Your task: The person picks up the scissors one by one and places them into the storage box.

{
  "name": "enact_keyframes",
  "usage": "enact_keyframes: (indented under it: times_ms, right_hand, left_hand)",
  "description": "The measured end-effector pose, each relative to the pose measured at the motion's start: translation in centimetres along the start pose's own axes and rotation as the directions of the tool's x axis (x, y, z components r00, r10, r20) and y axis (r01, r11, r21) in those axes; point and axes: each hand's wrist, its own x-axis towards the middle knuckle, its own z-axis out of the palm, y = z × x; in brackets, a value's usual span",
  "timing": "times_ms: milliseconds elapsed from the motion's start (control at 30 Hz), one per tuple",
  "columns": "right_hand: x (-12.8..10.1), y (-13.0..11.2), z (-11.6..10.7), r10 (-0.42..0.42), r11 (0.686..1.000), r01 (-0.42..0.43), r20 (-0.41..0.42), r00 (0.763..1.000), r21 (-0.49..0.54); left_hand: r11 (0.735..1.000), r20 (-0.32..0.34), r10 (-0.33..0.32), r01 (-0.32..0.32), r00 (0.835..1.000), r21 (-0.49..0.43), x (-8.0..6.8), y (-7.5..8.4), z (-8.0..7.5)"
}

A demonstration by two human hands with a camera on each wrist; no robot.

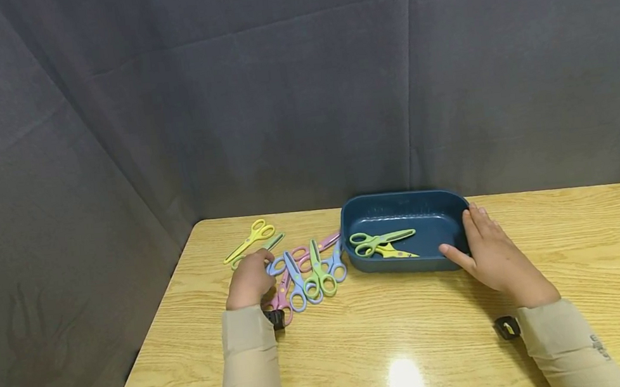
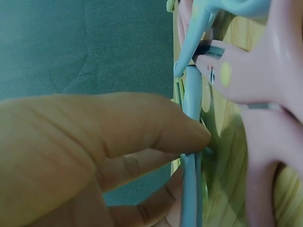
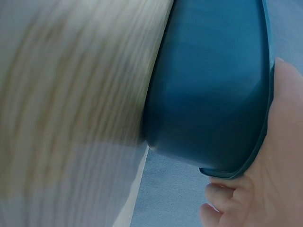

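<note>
In the head view, my left hand [image 1: 251, 280] reaches into the left side of a loose pile of scissors. Its thumb and fingers pinch the handle of a pair of blue scissors [image 2: 192, 97], seen edge-on in the left wrist view; pink scissors [image 2: 241, 75] lie right beside it. My right hand [image 1: 496, 261] rests against the right end of a dark blue bin [image 1: 404, 264], fingers along the outer wall and thumb near the front rim. Inside the bin, green scissors [image 1: 386, 238] lie over yellow scissors [image 1: 396, 252].
Yellow scissors [image 1: 250, 237] lie behind the left hand, at the pile's far edge. Green scissors [image 1: 319, 272] and more blue and pink pairs overlap between that hand and the bin. Grey cloth [image 1: 298, 92] hangs behind the wooden table [image 1: 351, 355].
</note>
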Motion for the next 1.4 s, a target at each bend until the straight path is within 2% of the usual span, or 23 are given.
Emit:
enact_keyframes:
  times_ms: [267,800,1167,1400]
  right_hand:
    - [0.0,0.1,-0.1,0.003,1.000,-0.003,0.008,1.000,0.012]
    - [0.1,0.1,-0.1,0.008,1.000,-0.008,0.019,1.000,0.011]
    - [0.1,0.2,0.1,-0.003,1.000,0.003,0.007,1.000,0.006]
    - [0.0,0.2,0.1,-0.008,1.000,0.008,-0.002,1.000,0.002]
  left_hand:
    - [1.000,-0.006,0.014,-0.014,1.000,0.015,-0.3,0.2,-0.3]
    - [0.997,-0.102,0.075,-0.077,0.992,-0.013,0.0,0.8,-0.2]
    - [0.989,-0.193,0.145,-0.149,0.970,-0.005,0.2,1.3,0.5]
    - [0.985,-0.233,0.168,-0.172,0.958,0.003,0.2,2.0,0.6]
